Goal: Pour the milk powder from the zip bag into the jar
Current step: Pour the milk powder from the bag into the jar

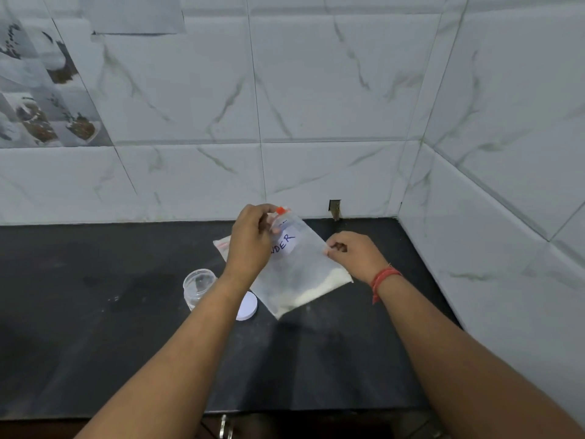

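Both forearms reach over the counter (95, 312): left hand (250, 245) pinching the zip bag (300, 274) by its orange slider (280, 211), right hand (356, 255) gripping its edge, so steady that edge while sliding open, keeping powder (319, 289) low before tipping toward the open jar (198, 288).

Black counter (95, 343), white green-veined marble tiles (316, 90), orange bag slider (279, 210), red wrist thread (384, 277)

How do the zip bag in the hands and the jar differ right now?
The zip bag is held tilted above the counter by the left hand and right hand; the jar stands upright on it, untouched. The bag is soft and flat; the jar is rigid and round. The bag holds white powder in its low corner; the jar looks empty, its white lid off beside it. Both are see-through.
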